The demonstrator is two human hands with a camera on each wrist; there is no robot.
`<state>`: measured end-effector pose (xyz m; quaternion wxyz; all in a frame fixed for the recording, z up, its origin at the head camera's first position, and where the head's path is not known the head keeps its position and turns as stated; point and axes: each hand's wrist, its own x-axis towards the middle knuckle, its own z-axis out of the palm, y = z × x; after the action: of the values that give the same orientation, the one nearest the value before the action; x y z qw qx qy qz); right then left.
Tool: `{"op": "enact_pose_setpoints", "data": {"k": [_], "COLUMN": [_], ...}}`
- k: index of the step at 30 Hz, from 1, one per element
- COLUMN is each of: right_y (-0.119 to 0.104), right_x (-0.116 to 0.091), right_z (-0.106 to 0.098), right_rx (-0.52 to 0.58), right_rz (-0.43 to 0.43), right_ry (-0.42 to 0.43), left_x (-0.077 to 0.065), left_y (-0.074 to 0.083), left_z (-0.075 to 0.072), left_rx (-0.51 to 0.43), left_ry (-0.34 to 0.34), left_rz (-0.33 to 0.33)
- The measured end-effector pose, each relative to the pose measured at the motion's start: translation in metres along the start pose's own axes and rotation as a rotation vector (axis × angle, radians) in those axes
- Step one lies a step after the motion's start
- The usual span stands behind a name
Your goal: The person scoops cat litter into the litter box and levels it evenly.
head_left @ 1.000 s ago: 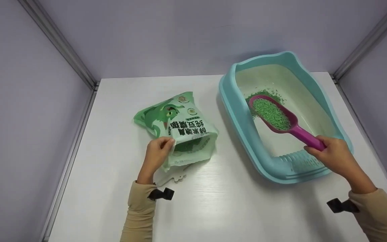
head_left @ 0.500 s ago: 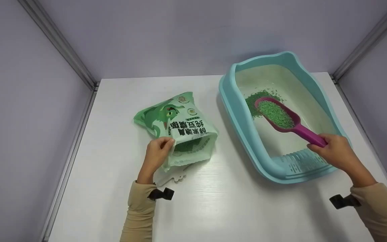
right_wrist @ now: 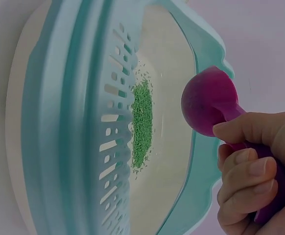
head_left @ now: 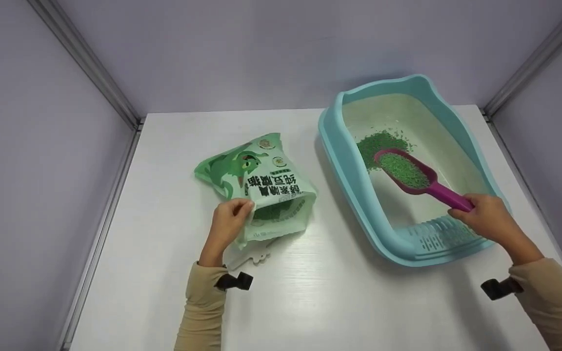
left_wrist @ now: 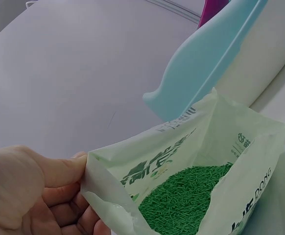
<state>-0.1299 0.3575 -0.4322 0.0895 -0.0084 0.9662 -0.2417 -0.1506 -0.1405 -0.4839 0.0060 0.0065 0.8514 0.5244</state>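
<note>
My right hand grips the handle of a magenta scoop. Green litter pellets fill the scoop's bowl, which hangs above the blue litter box. A patch of the same pellets lies on the box's pale floor. With thumb and fingers, my left hand pinches the edge of a light green litter bag lying on its side. The bag's mouth gapes, and green pellets show inside in the left wrist view.
A whitish flat piece with a notched edge lies partly under the bag, its kind unclear. The white table is bounded by grey-violet walls. The litter box's slotted front step faces me.
The scoop has shifted slightly right and toward me, still full, uncovering more of the pellet patch in the box. My left hand and the bag stay put.
</note>
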Motion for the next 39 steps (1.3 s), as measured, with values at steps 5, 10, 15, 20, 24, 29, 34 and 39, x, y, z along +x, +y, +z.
{"op": "enact_pose_setpoints", "data": {"k": [5,10,15,20,24,29,34,39], "right_y": [0.003,0.005,0.008,0.009,0.01,0.009,0.008,0.004], "right_x": [0.005,0.011,0.017,0.023,0.027,0.032,0.039,0.045], "right_z": [0.002,0.005,0.008,0.01,0.01,0.01,0.01,0.009], "right_rx": [-0.002,-0.02,-0.04,-0.04,-0.045,-0.035,-0.047,-0.059], "right_rz": [0.009,0.022,0.026,0.041,0.055,0.08,0.111,0.134], "right_ry": [-0.02,-0.038,-0.052,-0.087,-0.121,-0.178,-0.22,-0.226], "left_x": [0.0,0.0,0.0,0.0,0.001,0.0,-0.001,0.0], "left_y": [0.0,-0.001,-0.001,-0.002,-0.003,-0.004,-0.003,-0.003], "left_z": [0.0,0.0,0.0,0.0,0.0,0.0,-0.001,0.0], "left_rx": [-0.015,-0.006,-0.005,0.005,0.007,0.006,0.004,0.007], "left_ry": [-0.006,-0.005,-0.001,0.006,0.005,0.003,-0.001,0.002], "left_rz": [0.002,0.004,0.008,0.012,0.015,0.02,0.041,0.052]}}
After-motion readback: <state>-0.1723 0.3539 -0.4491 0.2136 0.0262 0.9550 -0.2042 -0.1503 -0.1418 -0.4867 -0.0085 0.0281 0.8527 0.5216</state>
